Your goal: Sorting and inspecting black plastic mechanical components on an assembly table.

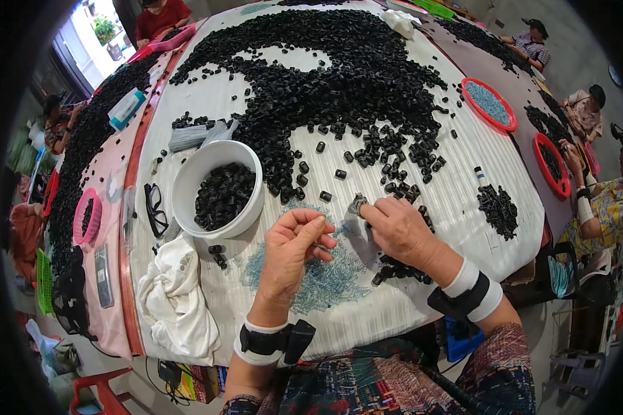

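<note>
Across a striped white cloth [464, 173] lies a great heap of small black cylinders [339, 76]. Right hand [401, 232] pinches one grey piece [357, 204]; left hand [291, 252] curls, fingertips pressed together, above pale blue beads [325, 283]. Beside them, a white bowl [187, 183] holds more black cylinders.

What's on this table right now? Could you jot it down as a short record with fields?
Surface: striped cloth table
Main heap: small black caps
Loose near hands: pale blue pieces
Left hand: fingers pinched together, what it holds too small to tell
Right hand: pinches a small grey piece
Container: white bowl partly filled with black caps
Also: white rag, spectacles
</note>
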The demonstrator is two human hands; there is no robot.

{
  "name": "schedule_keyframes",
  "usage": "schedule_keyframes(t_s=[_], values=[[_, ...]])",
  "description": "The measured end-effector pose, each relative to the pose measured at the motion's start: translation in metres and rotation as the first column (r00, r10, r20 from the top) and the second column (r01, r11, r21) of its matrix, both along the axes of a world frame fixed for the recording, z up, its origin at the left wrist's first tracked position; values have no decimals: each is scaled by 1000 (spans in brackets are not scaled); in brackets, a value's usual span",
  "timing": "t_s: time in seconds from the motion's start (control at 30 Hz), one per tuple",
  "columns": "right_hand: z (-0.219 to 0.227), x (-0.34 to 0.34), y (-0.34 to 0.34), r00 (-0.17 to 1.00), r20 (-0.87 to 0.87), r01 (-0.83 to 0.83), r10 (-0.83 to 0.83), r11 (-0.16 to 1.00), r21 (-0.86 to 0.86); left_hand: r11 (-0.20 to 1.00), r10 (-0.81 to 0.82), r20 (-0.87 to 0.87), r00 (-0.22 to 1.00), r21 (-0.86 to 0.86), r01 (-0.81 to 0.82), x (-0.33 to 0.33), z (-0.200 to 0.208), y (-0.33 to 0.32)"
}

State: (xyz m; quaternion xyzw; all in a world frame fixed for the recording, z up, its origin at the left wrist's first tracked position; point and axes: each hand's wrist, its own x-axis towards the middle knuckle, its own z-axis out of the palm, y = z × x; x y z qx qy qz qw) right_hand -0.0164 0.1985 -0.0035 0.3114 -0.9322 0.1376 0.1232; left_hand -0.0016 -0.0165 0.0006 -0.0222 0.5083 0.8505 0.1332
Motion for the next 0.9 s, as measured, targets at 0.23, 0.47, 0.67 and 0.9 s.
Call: schedule_keyframes(t_s=[0.23,0.47,0.67,0.9], values=[[12,-9,-2,998,21,66,-62,972,-227,999,32,16,999,15,-33,0,-3,-3],[-2,-10,-30,987,70,-139,147,985,-104,999,32,28,999,14,-32,-2,-2,-2],[8,-4,-25,994,32,-95,103,977,-193,999,41,39,998,-9,-41,1,-1,-4],[22,10,-25,986,-100,-159,133,928,-336,993,-106,50,993,-40,108,4,4,6]])
